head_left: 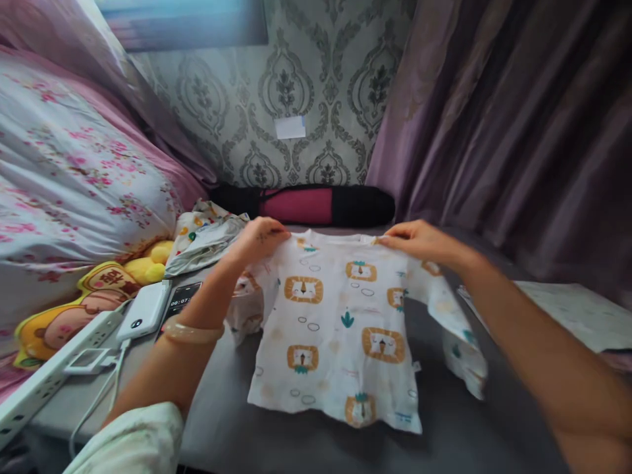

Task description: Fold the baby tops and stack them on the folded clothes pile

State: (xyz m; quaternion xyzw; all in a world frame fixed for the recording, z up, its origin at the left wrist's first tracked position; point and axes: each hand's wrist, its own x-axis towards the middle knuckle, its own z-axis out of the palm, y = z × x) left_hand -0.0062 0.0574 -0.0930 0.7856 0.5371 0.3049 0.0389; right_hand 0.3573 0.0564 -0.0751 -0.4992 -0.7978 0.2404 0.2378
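Note:
A small white long-sleeved shirt [336,322] printed with orange lion faces is stretched out in front of me over the grey surface. My left hand [264,238] pinches it at the shoulder left of the neckline. At the opposite shoulder, my right hand [412,240] grips the cloth between thumb and fingers. Both sleeves hang down at the sides, the left one bunched up and the right one longer and looser. A pale bangle circles my left wrist.
Folded clothes [205,243] lie at the back left, near a yellow plush toy [99,293]. A white power bank [144,309], a phone [182,297] and a power strip [54,368] sit at the left. A black and magenta rolled bag [296,205] rests against the wall. Folded white cloth [563,313] is at the right.

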